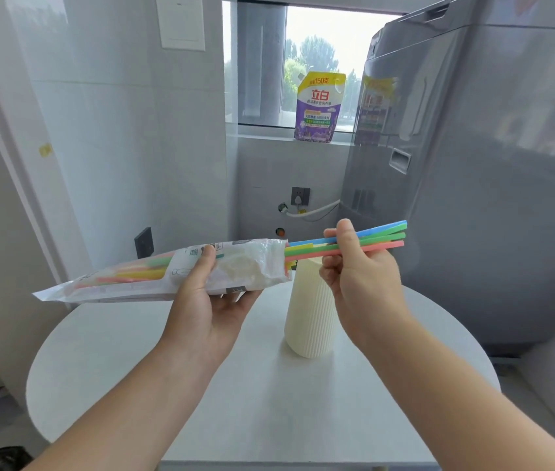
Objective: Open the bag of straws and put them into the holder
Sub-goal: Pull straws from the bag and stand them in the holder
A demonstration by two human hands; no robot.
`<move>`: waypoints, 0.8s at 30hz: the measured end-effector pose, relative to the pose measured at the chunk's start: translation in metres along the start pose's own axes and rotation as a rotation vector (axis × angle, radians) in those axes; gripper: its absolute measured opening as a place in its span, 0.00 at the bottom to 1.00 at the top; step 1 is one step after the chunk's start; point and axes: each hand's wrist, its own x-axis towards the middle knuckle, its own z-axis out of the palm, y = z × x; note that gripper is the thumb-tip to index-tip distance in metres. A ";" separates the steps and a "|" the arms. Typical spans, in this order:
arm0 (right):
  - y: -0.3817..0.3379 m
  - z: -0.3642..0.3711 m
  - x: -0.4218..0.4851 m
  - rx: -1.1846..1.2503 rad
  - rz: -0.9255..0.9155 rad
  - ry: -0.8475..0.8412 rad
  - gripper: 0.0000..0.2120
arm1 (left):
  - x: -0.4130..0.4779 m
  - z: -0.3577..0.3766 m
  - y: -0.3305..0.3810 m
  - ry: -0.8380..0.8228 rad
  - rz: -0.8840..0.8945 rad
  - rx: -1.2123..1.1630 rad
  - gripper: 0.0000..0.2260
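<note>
My right hand [359, 270] pinches smooth, flat-looking coloured straws [371, 237] half out of the crinkly clear bag [153, 275] that my left hand [209, 300] grips, both above the ribbed cream holder [310, 317] on the round white table [126, 362].

Above the ribbed holder [308, 314], the straw bag [153, 273] is gripped by the left hand [208, 300]; coloured straws [374, 237] are pinched by the right hand [357, 270].
</note>
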 end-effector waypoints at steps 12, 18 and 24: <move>-0.073 -0.019 0.066 -0.293 -0.254 -0.002 0.18 | 0.019 -0.016 0.006 0.068 0.008 -0.077 0.19; -0.110 -0.032 0.087 -0.332 -0.297 0.019 0.19 | 0.027 -0.025 0.007 0.092 0.015 -0.077 0.21; -0.138 -0.044 0.095 -0.345 -0.344 0.070 0.17 | 0.031 -0.030 0.008 0.097 0.019 -0.095 0.23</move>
